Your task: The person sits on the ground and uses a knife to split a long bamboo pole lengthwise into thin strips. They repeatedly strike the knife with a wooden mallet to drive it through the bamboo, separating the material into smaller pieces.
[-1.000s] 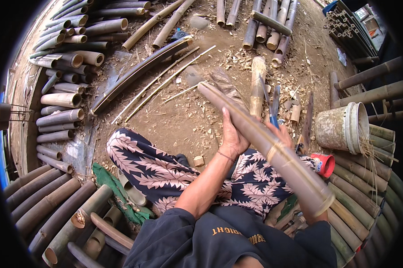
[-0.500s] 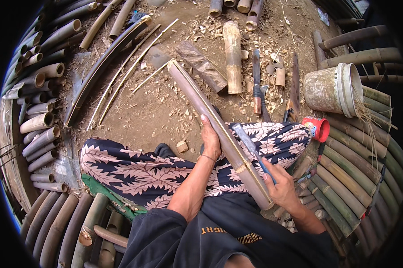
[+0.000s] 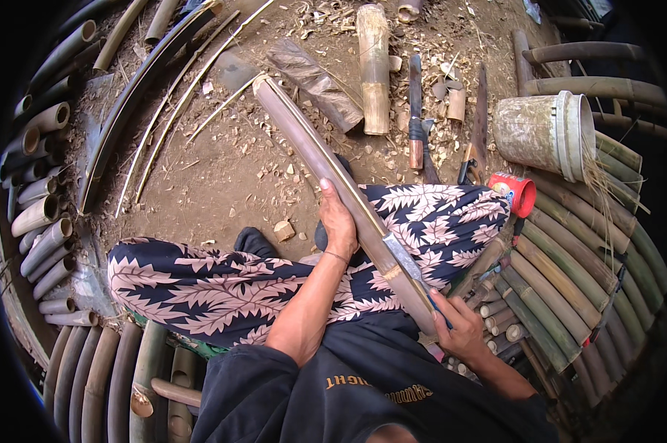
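Observation:
A long brown bamboo tube [image 3: 299,131] lies slantwise across my lap, its far end up and to the left. A pale slit runs along its upper side. My left hand [image 3: 339,224] grips the tube near its middle, with the thumb stretched along the side. In my right hand [image 3: 460,325] is a knife [image 3: 403,258] with a blue handle, mostly covered by the fingers. Its grey blade rests along the tube, just above a pale node ring. The tube's near end is partly hidden by my right hand and shirt.
A machete [image 3: 415,111], a handsaw [image 3: 478,118] and a thick bamboo piece [image 3: 374,70] lie ahead among shavings. To the right are a dirty white bucket [image 3: 536,136], a red container [image 3: 522,198] and bamboo slats [image 3: 555,273]. Cut bamboo tubes [image 3: 42,214] are piled at left.
The knife has come from beside the tube onto it, its blade now against the surface. My left hand keeps its hold. The whole view has shifted slightly.

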`<state>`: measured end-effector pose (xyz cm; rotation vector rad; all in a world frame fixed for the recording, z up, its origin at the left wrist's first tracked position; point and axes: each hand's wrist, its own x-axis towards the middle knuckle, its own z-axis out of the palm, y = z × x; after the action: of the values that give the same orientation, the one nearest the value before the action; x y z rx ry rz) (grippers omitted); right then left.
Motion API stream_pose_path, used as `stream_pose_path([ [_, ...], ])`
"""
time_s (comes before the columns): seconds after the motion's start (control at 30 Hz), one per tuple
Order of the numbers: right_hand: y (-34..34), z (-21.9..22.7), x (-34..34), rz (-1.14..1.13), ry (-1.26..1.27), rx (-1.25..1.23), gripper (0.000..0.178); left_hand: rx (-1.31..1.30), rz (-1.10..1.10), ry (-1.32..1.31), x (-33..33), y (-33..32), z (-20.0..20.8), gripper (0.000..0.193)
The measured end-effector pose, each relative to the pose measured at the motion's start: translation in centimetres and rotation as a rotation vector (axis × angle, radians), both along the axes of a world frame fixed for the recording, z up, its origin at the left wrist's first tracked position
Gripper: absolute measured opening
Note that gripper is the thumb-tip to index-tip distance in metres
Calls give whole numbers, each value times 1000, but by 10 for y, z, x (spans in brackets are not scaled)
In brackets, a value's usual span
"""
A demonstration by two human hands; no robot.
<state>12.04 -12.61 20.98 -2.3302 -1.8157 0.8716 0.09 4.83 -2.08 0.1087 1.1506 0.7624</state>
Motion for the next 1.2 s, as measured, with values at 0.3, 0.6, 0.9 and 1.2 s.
stream_pose_path([
  [0.3, 17, -23, 0, -38, 68, 72, 42, -16, -11, -10, -3, 2, -6, 89],
  [0.6, 46, -49, -1, -64, 97, 77, 43, 12, -10, 68, 0, 6, -7, 83],
  [0.9, 181, -122, -27, -102, 151, 112, 38, 84, -75, 140, 0, 0, -12, 84],
  [1.2, 282, -180, -44, -18, 176, 180, 37, 130, 43, 166, 4, -3, -16, 77],
])
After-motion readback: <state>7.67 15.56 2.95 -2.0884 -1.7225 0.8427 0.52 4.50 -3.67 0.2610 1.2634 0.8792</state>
